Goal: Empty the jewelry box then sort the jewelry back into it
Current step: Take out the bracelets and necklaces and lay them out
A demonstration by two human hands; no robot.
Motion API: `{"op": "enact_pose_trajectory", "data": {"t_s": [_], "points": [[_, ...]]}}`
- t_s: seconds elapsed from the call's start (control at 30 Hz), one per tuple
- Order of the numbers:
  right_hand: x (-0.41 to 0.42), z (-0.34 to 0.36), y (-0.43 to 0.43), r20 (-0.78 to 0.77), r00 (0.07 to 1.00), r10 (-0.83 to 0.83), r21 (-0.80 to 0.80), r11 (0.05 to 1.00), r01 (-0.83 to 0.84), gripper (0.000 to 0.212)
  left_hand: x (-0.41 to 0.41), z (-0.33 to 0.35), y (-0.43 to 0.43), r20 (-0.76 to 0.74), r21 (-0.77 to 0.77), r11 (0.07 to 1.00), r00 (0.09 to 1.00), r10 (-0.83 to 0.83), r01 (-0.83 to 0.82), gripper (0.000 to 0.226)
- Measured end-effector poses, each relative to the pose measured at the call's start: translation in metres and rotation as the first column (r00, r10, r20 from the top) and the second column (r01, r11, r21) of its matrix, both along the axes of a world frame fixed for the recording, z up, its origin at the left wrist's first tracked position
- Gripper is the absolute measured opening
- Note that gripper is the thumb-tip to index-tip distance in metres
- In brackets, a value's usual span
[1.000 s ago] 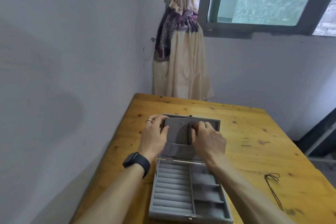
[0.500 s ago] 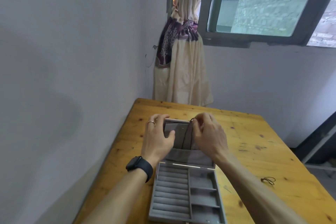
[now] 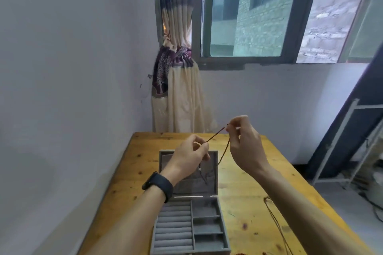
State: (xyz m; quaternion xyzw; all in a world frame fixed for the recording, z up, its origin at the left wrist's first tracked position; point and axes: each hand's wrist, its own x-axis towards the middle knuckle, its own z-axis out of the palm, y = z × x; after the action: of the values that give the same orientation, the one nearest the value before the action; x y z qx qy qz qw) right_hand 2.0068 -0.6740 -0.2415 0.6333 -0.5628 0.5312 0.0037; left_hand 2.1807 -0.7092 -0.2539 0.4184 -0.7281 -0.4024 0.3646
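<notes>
**Beaded strand lifted out as jewelry box stands nearly bare**

A person holds a thin beaded necklace [image 3: 215, 134] taut above the open jewelry box [image 3: 189, 209] on a wooden bench [image 3: 244, 203]. The left hand [image 3: 190, 157], a dark watch [image 3: 158, 186] on its wrist, pinches one stretch of the strand between thumb and fingertips; the right hand [image 3: 244, 147] pinches the other end higher up, with a loop of the strand trailing down toward the lid. The padded ring rows and the small compartments in the tray look empty, while something small and dark seems to hang in the lid pocket, too blurred to name. A brown cord [image 3: 275, 219] lies on the bench to the right of the box, and reddish beads peek in at the bottom edge. By this evidence the emptying is close to finished; the sorting back has apparently not begun.
</notes>
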Motion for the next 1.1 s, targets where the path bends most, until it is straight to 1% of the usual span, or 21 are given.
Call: {"op": "enact_pose_trajectory", "data": {"t_s": [0.07, 0.13, 0.2, 0.23, 0.3, 0.33, 0.43, 0.5, 0.53, 0.57, 0.6, 0.63, 0.7, 0.73, 0.8, 0.87, 0.93, 1.0, 1.1], "points": [[-0.019, 0.003, 0.018, 0.02, 0.998, -0.058, -0.063, 0.996, 0.059, 0.009, -0.008, 0.005, 0.011, 0.077, 0.062, 0.992, 0.99, -0.117, 0.113, 0.018], [-0.042, 0.003, 0.04, 0.048, 0.99, -0.135, -0.104, 0.985, 0.14, 0.008, -0.016, 0.006, 0.021, 0.163, 0.094, 0.983, 0.971, -0.173, 0.159, 0.021], [-0.069, -0.003, 0.064, 0.093, 0.973, -0.209, -0.106, 0.97, 0.218, 0.004, -0.024, 0.001, 0.028, 0.163, 0.125, 0.977, 0.968, -0.189, 0.17, 0.021], [-0.083, -0.009, 0.078, 0.108, 0.962, -0.25, -0.089, 0.962, 0.259, 0.01, -0.028, -0.002, 0.031, 0.148, 0.146, 0.973, 0.968, -0.201, 0.179, 0.021], [-0.108, -0.025, 0.109, 0.102, 0.94, -0.326, -0.037, 0.943, 0.331, 0.022, -0.039, -0.009, 0.04, 0.121, 0.186, 0.964, 0.969, -0.214, 0.19, 0.02], [-0.119, -0.035, 0.126, 0.087, 0.928, -0.361, -0.001, 0.932, 0.363, 0.024, -0.046, -0.013, 0.044, 0.106, 0.198, 0.961, 0.971, -0.215, 0.192, 0.02], [-0.143, -0.073, 0.179, 0.047, 0.904, -0.426, 0.145, 0.898, 0.416, 0.02, -0.072, -0.023, 0.058, 0.031, 0.234, 0.955, 0.98, -0.195, 0.182, 0.019], [-0.152, -0.102, 0.211, 0.041, 0.901, -0.432, 0.246, 0.878, 0.41, 0.016, -0.092, -0.031, 0.064, -0.023, 0.269, 0.946, 0.983, -0.18, 0.18, 0.019], [-0.154, -0.115, 0.225, 0.047, 0.901, -0.432, 0.294, 0.867, 0.401, 0.014, -0.104, -0.036, 0.067, -0.023, 0.275, 0.944, 0.983, -0.181, 0.181, 0.019], [-0.156, -0.128, 0.239, 0.061, 0.898, -0.436, 0.341, 0.855, 0.392, 0.013, -0.116, -0.042, 0.069, 0.02, 0.253, 0.951, 0.982, -0.19, 0.179, 0.018], [-0.158, -0.139, 0.251, 0.077, 0.893, -0.443, 0.379, 0.841, 0.385, 0.012, -0.127, -0.049, 0.07, 0.11, 0.185, 0.965, 0.972, -0.205, 0.183, 0.017], [-0.159, -0.149, 0.263, 0.089, 0.885, -0.457, 0.407, 0.828, 0.386, 0.012, -0.138, -0.057, 0.07, 0.23, 0.087, 0.975, 0.948, -0.219, 0.204, 0.016], [-0.164, -0.165, 0.282, 0.103, 0.854, -0.51, 0.445, 0.792, 0.419, 0.013, -0.158, -0.069, 0.072, 0.459, -0.072, 0.958, 0.862, -0.216, 0.279, 0.014], [-0.167, -0.172, 0.29, 0.108, 0.833, -0.543, 0.461, 0.769, 0.442, 0.013, -0.168, -0.073, 0.071, 0.528, -0.099, 0.945, 0.822, -0.215, 0.311, 0.014], [-0.173, -0.183, 0.301, 0.118, 0.792, -0.599, 0.498, 0.726, 0.475, 0.015, -0.184, -0.078, 0.066, 0.594, -0.084, 0.938, 0.773, -0.224, 0.336, 0.014], [-0.178, -0.193, 0.309, 0.139, 0.76, -0.635, 0.532, 0.695, 0.483, 0.015, -0.196, -0.082, 0.058, 0.603, -0.027, 0.938, 0.754, -0.262, 0.347, 0.015], [-0.18, -0.201, 0.314, 0.148, 0.739, -0.658, 0.566, 0.669, 0.482, 0.014, -0.207, -0.089, 0.049, 0.636, -0.003, 0.928, 0.717, -0.286, 0.373, 0.014], [-0.179, -0.21, 0.315, 0.101, 0.74, -0.665, 0.617, 0.625, 0.477, 0.015, -0.218, -0.097, 0.04, 0.699, -0.034, 0.912, 0.662, -0.271, 0.409, 0.012], [-0.171, -0.218, 0.309, -0.014, 0.774, -0.634, 0.671, 0.567, 0.477, 0.016, -0.239, -0.111, 0.027, 0.776, -0.104, 0.879, 0.59, -0.222, 0.466, 0.011]]}}
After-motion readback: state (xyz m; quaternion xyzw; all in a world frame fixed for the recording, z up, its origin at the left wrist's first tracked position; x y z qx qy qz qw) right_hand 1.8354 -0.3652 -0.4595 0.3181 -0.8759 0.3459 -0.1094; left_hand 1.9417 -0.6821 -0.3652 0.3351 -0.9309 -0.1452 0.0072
